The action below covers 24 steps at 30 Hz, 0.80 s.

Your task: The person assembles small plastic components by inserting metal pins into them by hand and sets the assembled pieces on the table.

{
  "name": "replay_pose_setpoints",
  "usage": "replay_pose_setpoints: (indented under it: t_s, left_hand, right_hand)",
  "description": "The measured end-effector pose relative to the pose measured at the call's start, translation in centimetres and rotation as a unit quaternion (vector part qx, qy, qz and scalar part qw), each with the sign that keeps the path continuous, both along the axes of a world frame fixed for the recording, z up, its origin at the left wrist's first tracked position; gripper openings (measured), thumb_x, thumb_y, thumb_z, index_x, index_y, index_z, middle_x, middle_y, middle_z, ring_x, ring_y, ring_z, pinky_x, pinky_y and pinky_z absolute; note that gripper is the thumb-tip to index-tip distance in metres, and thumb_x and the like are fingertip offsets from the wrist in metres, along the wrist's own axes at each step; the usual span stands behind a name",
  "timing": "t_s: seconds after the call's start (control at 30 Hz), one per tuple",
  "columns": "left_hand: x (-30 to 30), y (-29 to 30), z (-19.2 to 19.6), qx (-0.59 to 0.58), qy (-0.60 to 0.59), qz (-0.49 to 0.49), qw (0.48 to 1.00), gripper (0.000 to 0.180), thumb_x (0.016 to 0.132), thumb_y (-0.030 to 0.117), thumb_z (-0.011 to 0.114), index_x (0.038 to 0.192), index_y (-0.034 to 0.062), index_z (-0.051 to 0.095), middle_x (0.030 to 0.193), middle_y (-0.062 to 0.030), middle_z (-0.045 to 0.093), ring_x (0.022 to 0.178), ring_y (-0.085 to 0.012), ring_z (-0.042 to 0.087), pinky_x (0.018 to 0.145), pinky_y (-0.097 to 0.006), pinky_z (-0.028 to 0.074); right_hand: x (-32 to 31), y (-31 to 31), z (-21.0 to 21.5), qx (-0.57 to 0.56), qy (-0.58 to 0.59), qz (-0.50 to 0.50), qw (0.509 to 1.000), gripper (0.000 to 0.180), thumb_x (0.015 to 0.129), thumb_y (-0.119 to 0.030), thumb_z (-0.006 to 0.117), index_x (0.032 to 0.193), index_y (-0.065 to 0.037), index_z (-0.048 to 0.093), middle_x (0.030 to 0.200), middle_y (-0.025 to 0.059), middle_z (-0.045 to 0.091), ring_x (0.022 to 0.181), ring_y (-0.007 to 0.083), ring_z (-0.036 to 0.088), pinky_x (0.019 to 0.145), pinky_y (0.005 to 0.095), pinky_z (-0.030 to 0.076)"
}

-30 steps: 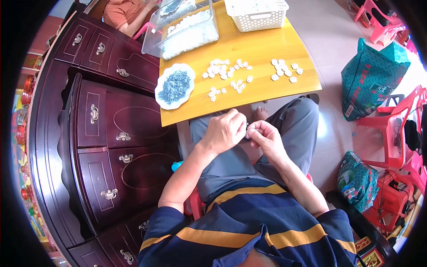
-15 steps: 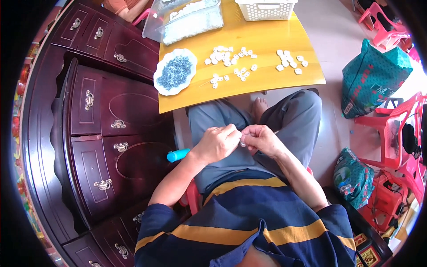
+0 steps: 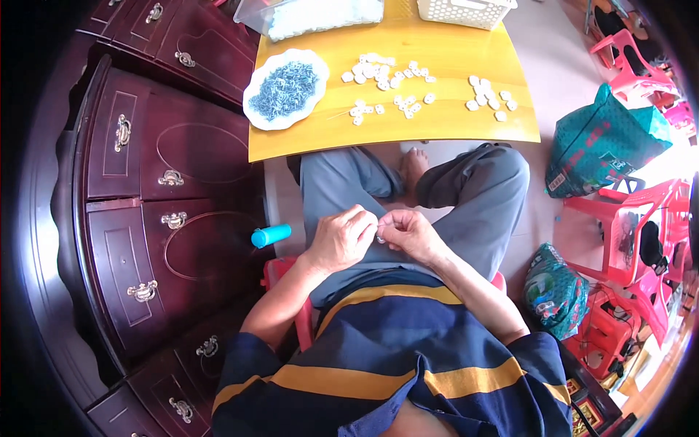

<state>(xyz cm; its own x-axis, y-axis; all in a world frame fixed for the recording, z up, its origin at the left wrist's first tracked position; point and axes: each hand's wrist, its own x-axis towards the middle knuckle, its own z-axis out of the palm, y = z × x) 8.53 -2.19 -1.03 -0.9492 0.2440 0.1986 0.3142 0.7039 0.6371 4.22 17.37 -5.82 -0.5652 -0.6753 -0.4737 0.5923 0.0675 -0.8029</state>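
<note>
Hands meet over lap, just below near edge of yellow table (image 3: 437,127). Left hand (image 3: 342,239) and right hand (image 3: 411,234) touch at fingertips, both pinched together on a small white piece (image 3: 380,238); piece mostly hidden by fingers, shape can't be made out. Right hand seems also to hold sth. thin, too small to tell.

Step in hand (judgement): fitting or assembling the small piece betw. fingertips, mid-way, not yet set down. Next move prob. calls for fine pinch control and steady wrists, then a reach fwd. to table.

On table, beyond hands: scattered white pieces (image 3: 393,84) mid-top, second cluster (image 3: 489,98) to its right, white dish of blue bits (image 3: 284,87) at table's left corner. Clear tub (image 3: 320,14) and white basket (image 3: 466,11) at far edge, partly cut off.

Edges/room: table's near edge overhangs knees; gap betw. edge and hands is open, reach path unobstructed. Left of table, dark wooden cabinet (image 3: 145,189) stands close; blue cylinder (image 3: 271,235) lies near it, beside left thigh. Right of table: green bag (image 3: 604,146), red plastic chairs (image 3: 641,218), well apart from hands.
</note>
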Motion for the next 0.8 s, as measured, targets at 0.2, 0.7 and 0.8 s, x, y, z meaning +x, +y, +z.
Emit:
replay_pose_setpoints:
  t_s: [0.2, 0.7, 0.8]
  left_hand:
    - [0.4, 0.0, -1.5, 0.013, -0.067, 0.012, 0.998, 0.004, 0.095, 0.011, 0.059, 0.094, 0.0066, 0.057, 0.084, -0.0133, 0.064, 0.076, -0.0382, 0.065, 0.063, -0.046, 0.052]
    - [0.9, 0.0, -3.7, 0.11, -0.071, 0.078, 0.988, 0.01, 0.09, 0.01, 0.059, 0.093, 0.0044, 0.052, 0.077, -0.0188, 0.063, 0.072, -0.0426, 0.064, 0.063, -0.051, 0.05]
    - [1.0, 0.2, -3.5, 0.134, -0.074, 0.085, 0.985, 0.006, 0.089, 0.006, 0.058, 0.09, 0.0035, 0.053, 0.074, -0.0201, 0.062, 0.069, -0.0427, 0.063, 0.059, -0.047, 0.048]
  right_hand:
    - [0.2, -0.1, -0.8, 0.003, 0.041, -0.044, 0.998, 0.009, 0.093, -0.012, 0.069, 0.096, -0.004, 0.071, 0.081, -0.0018, 0.068, 0.07, 0.0038, 0.057, 0.063, 0.0205, 0.047]
    - [1.3, -1.4, -1.7, 0.092, 0.208, -0.103, 0.968, 0.012, 0.087, -0.013, 0.076, 0.091, -0.003, 0.072, 0.073, -0.0049, 0.067, 0.064, 0.0008, 0.054, 0.059, 0.0206, 0.046]
    - [1.1, -1.3, -0.9, 0.133, 0.272, -0.071, 0.951, 0.013, 0.087, -0.014, 0.076, 0.091, -0.003, 0.072, 0.073, -0.0036, 0.068, 0.064, 0.0006, 0.056, 0.059, 0.0211, 0.047]
